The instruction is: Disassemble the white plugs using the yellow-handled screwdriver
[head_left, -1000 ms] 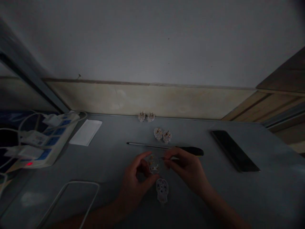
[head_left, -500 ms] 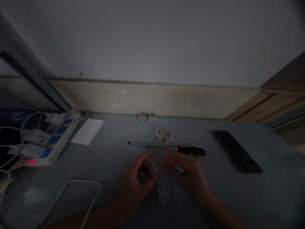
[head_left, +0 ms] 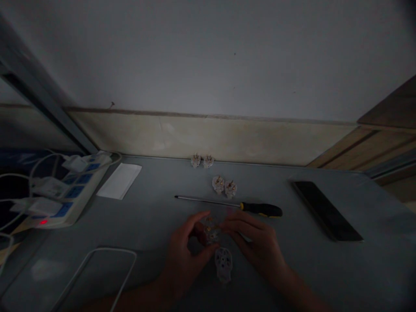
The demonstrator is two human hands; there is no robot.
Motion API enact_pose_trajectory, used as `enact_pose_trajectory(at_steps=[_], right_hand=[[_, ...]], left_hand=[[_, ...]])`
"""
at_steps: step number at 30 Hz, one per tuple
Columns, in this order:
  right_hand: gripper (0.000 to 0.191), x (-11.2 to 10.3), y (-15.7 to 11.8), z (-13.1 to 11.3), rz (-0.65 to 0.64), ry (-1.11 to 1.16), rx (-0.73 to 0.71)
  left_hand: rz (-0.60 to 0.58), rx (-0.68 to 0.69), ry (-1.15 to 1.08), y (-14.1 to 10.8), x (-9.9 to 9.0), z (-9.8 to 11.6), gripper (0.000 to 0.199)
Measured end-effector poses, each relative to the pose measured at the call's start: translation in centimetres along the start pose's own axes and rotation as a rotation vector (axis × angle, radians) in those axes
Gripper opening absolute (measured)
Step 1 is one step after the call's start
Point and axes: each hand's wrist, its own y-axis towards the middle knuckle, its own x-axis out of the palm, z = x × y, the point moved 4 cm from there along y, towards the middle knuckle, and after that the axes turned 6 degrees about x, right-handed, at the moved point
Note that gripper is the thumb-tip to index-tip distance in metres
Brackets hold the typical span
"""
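In my left hand point(head_left: 186, 251) is a clear plug body point(head_left: 211, 232) with brass-coloured metal parts, gripped by its edges between thumb and fingers. The fingertips of my right hand point(head_left: 251, 236) are pinched together at its right side; what they hold, if anything, is too small and dark to make out. Just below, a pale plug cover point(head_left: 223, 264) with holes in its face lies on the table. Beyond my hands rests a screwdriver point(head_left: 227, 204) with a black and yellow handle, its tip pointing left.
Two pairs of plugs, one nearer point(head_left: 224, 186) and one by the wall point(head_left: 202, 160), have their pins up. At left are a white power strip point(head_left: 86, 186) with a red light, a folded paper point(head_left: 119, 181) and a white cable point(head_left: 112, 249). A dark phone point(head_left: 326, 210) lies at right.
The whole view has shifted slightly, moving everything a little lower. Both hands stay at the plug body, with only slight movement of my right fingertips.
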Motion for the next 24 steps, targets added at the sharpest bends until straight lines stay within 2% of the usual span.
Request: enact_pose_trajectory(at_steps=[12, 15, 20, 22, 24], right_hand=[[0.01, 0.4, -0.33, -0.01, -0.025, -0.024, 0.001], [0.005, 0.45, -0.27, 0.12, -0.028, 0.04, 0.026], [0.012, 0.04, -0.14, -0.1, -0.008, 0.077, -0.02], [0.018, -0.2, -0.07, 0.03, -0.013, 0.115, 0.036], [0.019, -0.36, 0.02, 0.61, -0.023, 0.224, 0.184]], left_hand=[[-0.032, 0.029, 0.082, -0.07, 0.08, 0.01, 0.049], [-0.041, 0.039, 0.06, -0.18, 0.17, -0.01, 0.051], [-0.039, 0.027, -0.028, -0.03, 0.3, 0.07, 0.051], [-0.017, 0.015, -0.076, 0.17, 0.19, 0.26, 0.049], [-0.009, -0.008, -0.107, 0.29, 0.07, 0.51, 0.05]])
